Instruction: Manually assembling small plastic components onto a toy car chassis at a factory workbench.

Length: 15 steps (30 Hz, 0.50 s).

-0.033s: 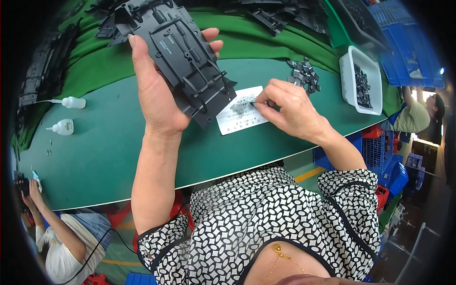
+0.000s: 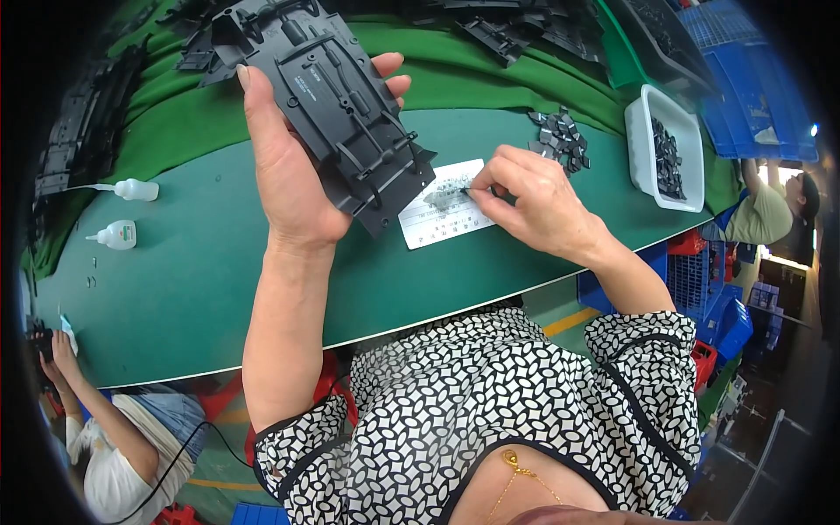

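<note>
My left hand (image 2: pixel 293 166) holds up a long black moulded plastic part (image 2: pixel 337 96), like a model vehicle chassis, with raised bars and ribs. The thumb lies along its left edge, and fingertips show past its right edge. A white card (image 2: pixel 464 223) with a grey, wet-looking smear lies flat on the table beside the part's lower end. Over the card, my right hand (image 2: pixel 534 197) is closed in a pinch on a small black piece (image 2: pixel 466 191), which seems to touch the smear. Most of that piece is hidden by the fingers.
Loose black pieces (image 2: pixel 560 140) lie beyond my right hand, near a white tub (image 2: pixel 639 157) of similar pieces. Two small white squeeze bottles (image 2: pixel 136 190) are at the left. Black parts rest on green cloth (image 2: pixel 188 131) at the back. A co-worker's hands (image 2: pixel 61 359) are at the far left.
</note>
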{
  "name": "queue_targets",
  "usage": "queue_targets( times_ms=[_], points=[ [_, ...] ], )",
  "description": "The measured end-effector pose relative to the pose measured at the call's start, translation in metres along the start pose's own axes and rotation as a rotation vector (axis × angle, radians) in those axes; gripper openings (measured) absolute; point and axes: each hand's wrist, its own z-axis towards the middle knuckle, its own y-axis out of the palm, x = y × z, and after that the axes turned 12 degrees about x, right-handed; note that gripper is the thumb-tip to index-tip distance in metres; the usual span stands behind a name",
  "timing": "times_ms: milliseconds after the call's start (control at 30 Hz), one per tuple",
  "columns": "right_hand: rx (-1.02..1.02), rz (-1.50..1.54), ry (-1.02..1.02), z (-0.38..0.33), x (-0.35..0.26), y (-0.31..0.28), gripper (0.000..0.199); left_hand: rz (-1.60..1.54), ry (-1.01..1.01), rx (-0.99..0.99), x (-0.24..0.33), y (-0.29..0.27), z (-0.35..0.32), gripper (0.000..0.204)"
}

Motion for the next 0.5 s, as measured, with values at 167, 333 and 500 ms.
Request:
queue_targets(
  times_ms=[167, 333, 500],
  points=[
    [-0.084, 0.596, 0.699, 0.008, -0.006, -0.014, 0.010, -0.010, -0.018, -0.037, -0.002, -0.002, 0.001, 0.076],
    [-0.067, 1.066, 0.975, 0.011, -0.002, -0.017, 0.009, -0.069, -0.057, -0.018, -0.003, -0.001, 0.000, 0.073],
    [-0.071, 1.143, 1.008, 0.013, -0.006, -0.019, 0.010, -0.011, -0.037, -0.029, -0.002, -0.002, 0.001, 0.075]
  ],
)
